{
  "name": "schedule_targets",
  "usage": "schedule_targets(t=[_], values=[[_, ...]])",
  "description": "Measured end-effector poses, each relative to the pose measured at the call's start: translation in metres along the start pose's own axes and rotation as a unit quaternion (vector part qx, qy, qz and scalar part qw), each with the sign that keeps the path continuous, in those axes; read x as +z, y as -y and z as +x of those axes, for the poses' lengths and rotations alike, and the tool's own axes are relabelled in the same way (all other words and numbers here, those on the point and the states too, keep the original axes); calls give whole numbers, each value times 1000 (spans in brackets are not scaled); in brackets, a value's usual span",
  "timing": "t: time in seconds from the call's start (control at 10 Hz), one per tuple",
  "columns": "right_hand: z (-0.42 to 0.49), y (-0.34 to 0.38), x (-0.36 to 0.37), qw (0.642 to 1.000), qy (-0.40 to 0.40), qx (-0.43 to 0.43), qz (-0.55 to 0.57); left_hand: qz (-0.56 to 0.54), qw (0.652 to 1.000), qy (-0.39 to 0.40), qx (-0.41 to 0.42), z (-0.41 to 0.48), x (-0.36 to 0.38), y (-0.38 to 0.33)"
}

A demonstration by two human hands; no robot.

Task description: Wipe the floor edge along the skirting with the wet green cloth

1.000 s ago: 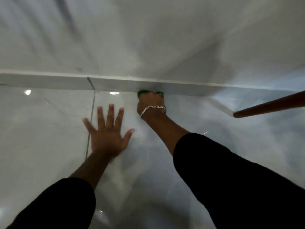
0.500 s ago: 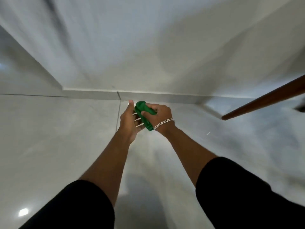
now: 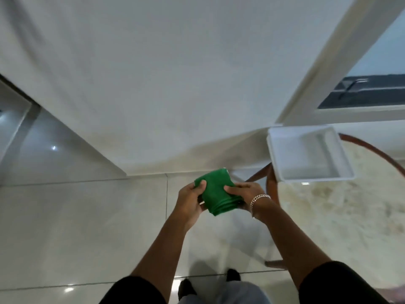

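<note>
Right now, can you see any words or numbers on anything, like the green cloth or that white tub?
No readable text anywhere.
green cloth: plain, with a tiny pale fleck at its top corner, too small to read.
white tub: blank.
bracelet: no lettering visible.

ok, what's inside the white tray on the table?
The white tray looks empty: bare pale floor and walls, nothing lying in it. Its near inner wall is hidden by the rim. It sits on the round table, right of the green cloth.
</note>
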State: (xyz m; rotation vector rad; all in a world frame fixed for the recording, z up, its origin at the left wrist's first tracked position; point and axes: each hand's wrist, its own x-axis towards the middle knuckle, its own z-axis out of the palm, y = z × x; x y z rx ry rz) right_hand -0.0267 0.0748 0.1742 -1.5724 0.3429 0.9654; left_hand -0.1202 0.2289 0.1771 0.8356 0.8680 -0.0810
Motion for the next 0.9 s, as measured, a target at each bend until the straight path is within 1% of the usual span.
schedule_targets(t=[0.1,0.2,0.3,0.4,0.5,0.6,0.7,0.8,0.9], values=[[-21,32,-53,999,-26,-36,31,41,999,24,-12,-8,62,-5],[-14,53,-121,998,-15,-61,28,123,992,22,-22,22,130,4],[25,64,-193,998,-36,-50,21,198,980,-18,6,69,201,20],[74,72,-256,994,-92,-37,42,214,975,-57,18,124,264,50],[124,72,-303,988,-151,-20,32,224,972,-68,10,187,310,84],[176,63,-331,968,-235,-4,-83,236,967,-94,11,235,336,111],[205,50,-339,948,-263,-5,-178,285,954,-92,31,260,339,131],[202,58,-335,936,-271,-2,-225,369,927,-59,38,253,340,114],[157,79,-326,921,-309,-90,-217,427,897,-53,104,224,333,84]])
